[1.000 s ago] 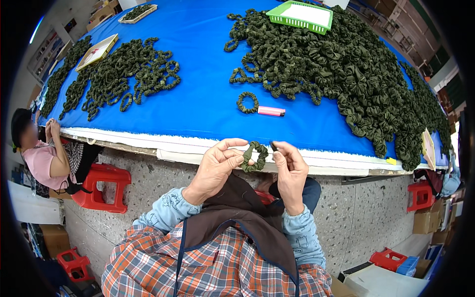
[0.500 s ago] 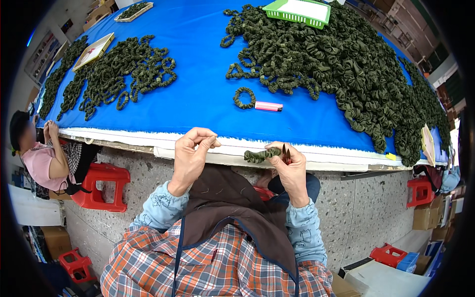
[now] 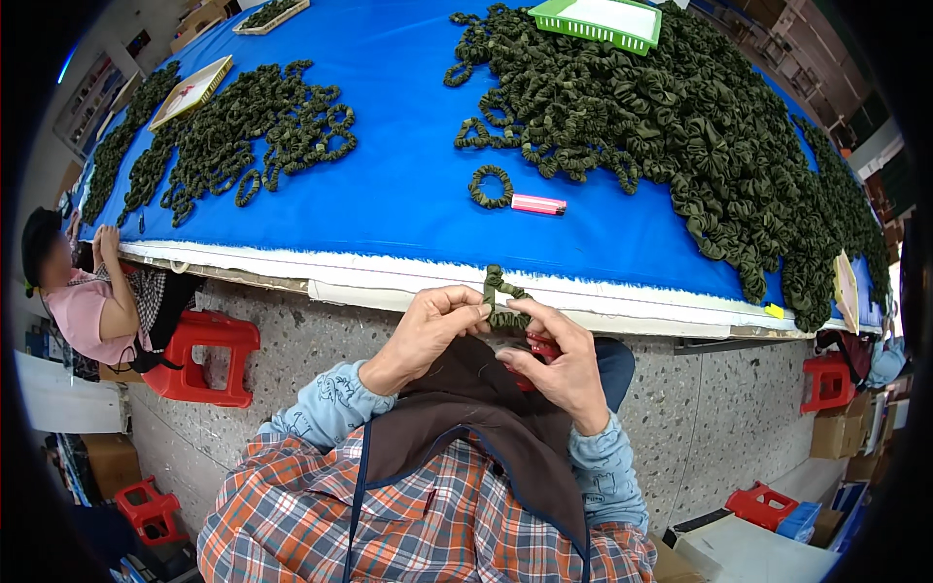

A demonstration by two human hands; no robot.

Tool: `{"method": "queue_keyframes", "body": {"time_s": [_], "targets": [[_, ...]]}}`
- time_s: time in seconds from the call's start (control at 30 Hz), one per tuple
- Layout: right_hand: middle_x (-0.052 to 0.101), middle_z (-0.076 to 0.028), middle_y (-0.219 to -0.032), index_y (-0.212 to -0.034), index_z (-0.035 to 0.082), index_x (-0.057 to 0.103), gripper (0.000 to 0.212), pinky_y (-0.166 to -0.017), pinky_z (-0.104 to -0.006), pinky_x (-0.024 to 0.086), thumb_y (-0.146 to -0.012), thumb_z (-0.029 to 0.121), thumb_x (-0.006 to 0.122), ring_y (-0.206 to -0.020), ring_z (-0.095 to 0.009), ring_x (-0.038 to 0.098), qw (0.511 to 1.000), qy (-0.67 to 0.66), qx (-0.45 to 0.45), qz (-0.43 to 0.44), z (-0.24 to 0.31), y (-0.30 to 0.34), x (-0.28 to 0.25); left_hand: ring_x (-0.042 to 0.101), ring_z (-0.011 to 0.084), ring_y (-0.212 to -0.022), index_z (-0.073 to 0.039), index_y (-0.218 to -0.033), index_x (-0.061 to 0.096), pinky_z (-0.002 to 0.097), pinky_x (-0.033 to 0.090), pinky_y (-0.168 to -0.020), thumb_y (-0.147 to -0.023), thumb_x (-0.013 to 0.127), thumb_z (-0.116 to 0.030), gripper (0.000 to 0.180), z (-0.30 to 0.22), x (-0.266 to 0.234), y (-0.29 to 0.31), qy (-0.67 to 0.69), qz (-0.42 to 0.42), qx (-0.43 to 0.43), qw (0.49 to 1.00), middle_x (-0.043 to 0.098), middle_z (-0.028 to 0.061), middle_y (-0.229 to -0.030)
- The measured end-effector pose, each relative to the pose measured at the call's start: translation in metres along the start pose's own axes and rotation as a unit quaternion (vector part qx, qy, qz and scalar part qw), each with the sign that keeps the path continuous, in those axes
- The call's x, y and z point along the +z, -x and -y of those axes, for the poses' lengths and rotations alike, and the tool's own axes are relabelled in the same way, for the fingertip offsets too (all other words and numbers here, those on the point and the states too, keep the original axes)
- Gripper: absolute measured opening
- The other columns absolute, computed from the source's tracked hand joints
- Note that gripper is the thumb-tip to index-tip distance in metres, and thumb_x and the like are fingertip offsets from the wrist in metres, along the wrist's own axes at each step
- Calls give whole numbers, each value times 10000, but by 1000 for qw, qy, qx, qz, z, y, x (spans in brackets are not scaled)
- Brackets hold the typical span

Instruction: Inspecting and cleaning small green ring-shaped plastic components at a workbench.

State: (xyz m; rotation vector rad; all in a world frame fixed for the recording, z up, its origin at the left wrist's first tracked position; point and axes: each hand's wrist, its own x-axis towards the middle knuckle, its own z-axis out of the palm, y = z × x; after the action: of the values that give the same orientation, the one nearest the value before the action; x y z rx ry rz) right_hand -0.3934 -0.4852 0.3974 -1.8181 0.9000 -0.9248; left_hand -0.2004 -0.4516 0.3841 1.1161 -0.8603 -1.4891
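A dark green scrunchie (image 3: 511, 318) is held up at the table's near edge, its loop partly open. My left hand (image 3: 420, 340) pinches its left side between thumb and fingertips. Curled around small red-handled thread snips (image 3: 541, 347), my right hand (image 3: 569, 367) has its index fingertip at the scrunchie's right side. The blades of the snips are hardly visible. Beyond my hands, a single scrunchie (image 3: 474, 185) lies on the blue cloth, touching a pink lighter (image 3: 538, 205).
A large heap of green scrunchies (image 3: 700, 146) covers the table's right, a green basket (image 3: 603, 39) at its far side. A smaller pile (image 3: 219, 136) lies left beside a yellow tray (image 3: 191, 92). Another person (image 3: 87, 301) sits at the left edge near a red stool (image 3: 209, 360).
My left hand has moved right and taken hold of the scrunchie. The scrunchie has gone from bunched in my right hand to a loop between both hands. The snips' blades no longer point upward.
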Motion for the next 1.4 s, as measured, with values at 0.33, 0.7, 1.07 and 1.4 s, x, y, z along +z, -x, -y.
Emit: {"method": "queue_keyframes", "body": {"time_s": [0.33,0.7,1.07,1.4], "targets": [[599,-31,-789,-1084,65,707,330,-562,-258,422,-758,38,750,-639,-139,509,988,95,-101,-67,-4,-9,-12,516,51,-737,-66,-876,616,178,386,-695,-937,544,-91,98,3,3,0,123,84,-51,987,598,9,-791],[616,-31,-785,-1038,55,722,276,-541,-268,429,-764,32,750,-624,-139,515,969,142,-166,-116,-11,-4,-6,502,68,-766,-58,-912,614,198,396,-714,-929,551,-60,66,-3,10,5,90,87,-40,991,578,9,-838],[625,-37,-769,-993,37,725,229,-513,-260,416,-766,18,746,-580,-139,506,981,98,-100,-136,-1,3,-8,454,68,-677,-46,-857,625,211,373,-625,-889,584,-55,53,-7,19,9,-90,51,15,995,550,-6,-770],[624,-35,-752,-966,33,728,201,-497,-263,405,-766,15,740,-556,-135,494,968,174,-116,-135,5,0,-13,407,99,-607,3,-795,601,238,342,-560,-807,619,-13,27,-13,30,13,-338,-9,171,925,510,14,-714]]}}
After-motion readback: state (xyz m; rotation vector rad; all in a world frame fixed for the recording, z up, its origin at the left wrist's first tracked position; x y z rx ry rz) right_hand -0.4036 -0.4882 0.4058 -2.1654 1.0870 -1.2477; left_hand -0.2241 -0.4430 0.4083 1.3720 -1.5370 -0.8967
